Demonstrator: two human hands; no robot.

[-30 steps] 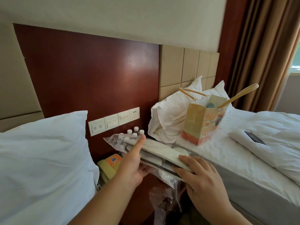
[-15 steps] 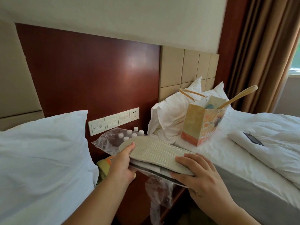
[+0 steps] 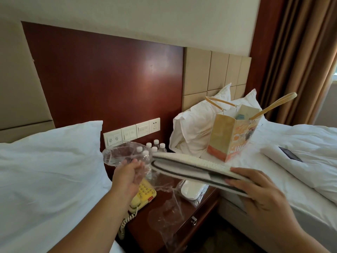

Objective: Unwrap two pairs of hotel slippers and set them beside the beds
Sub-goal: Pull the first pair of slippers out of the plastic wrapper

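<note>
Pulled free since a moment ago, the crumpled clear plastic wrapper (image 3: 124, 154) is pinched in your left hand (image 3: 127, 177), while your right hand (image 3: 260, 190) clamps the stacked white grey-trimmed slippers (image 3: 191, 166), which jut leftward from its fingers. First pair looks unwrapped; next, drop the wrapper and set them bedside.

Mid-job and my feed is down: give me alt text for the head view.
The right hand grips a stacked pair of white slippers, largely out of the clear wrapper that the left hand pinches. Below, on the nightstand between two beds, are a second wrapped pair, a yellow phone and water bottles.
</note>
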